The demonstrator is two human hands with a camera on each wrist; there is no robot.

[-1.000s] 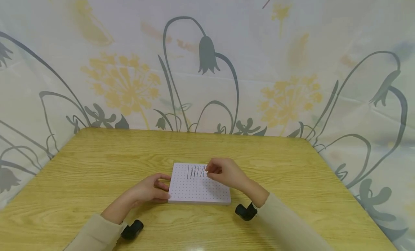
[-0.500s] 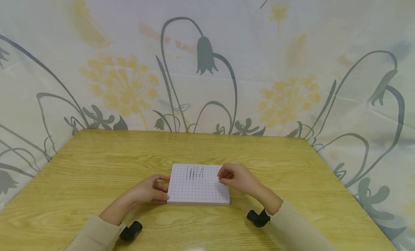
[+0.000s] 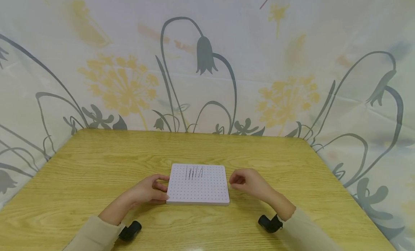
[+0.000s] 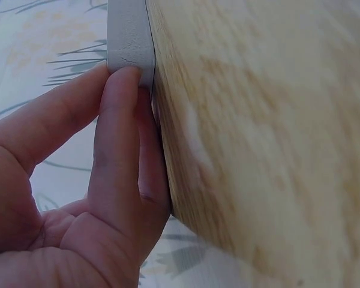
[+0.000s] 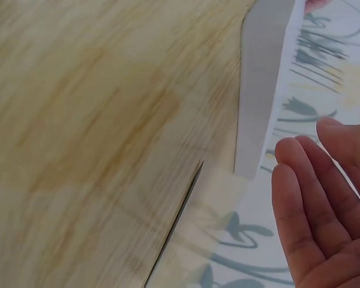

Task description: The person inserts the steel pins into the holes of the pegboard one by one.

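Observation:
A white board (image 3: 197, 191) with a grid of small holes lies on the table. Several thin dark needles (image 3: 196, 171) stand in its upper part; their tops also show past the edge in the right wrist view. At the board's left edge, my left hand (image 3: 150, 189) touches the side with its fingertips. In the left wrist view its fingers (image 4: 116, 132) press the edge fairly straight. Just off the right edge is my right hand (image 3: 251, 184), fingers loosely bent, nothing seen between them. A lone pointed needle (image 5: 174, 222) appears in the right wrist view; what supports it is unclear.
The wood-grain table (image 3: 129, 150) extends around the board on all sides. Behind it hangs a pale cloth (image 3: 142, 34) printed with grey and yellow flowers. Black wrist cameras (image 3: 130, 231) sit below both wrists, close to the table.
My right hand has come away from the needles, moving right and towards me past the board's right edge. The needles stay standing in the board. My left hand keeps its place.

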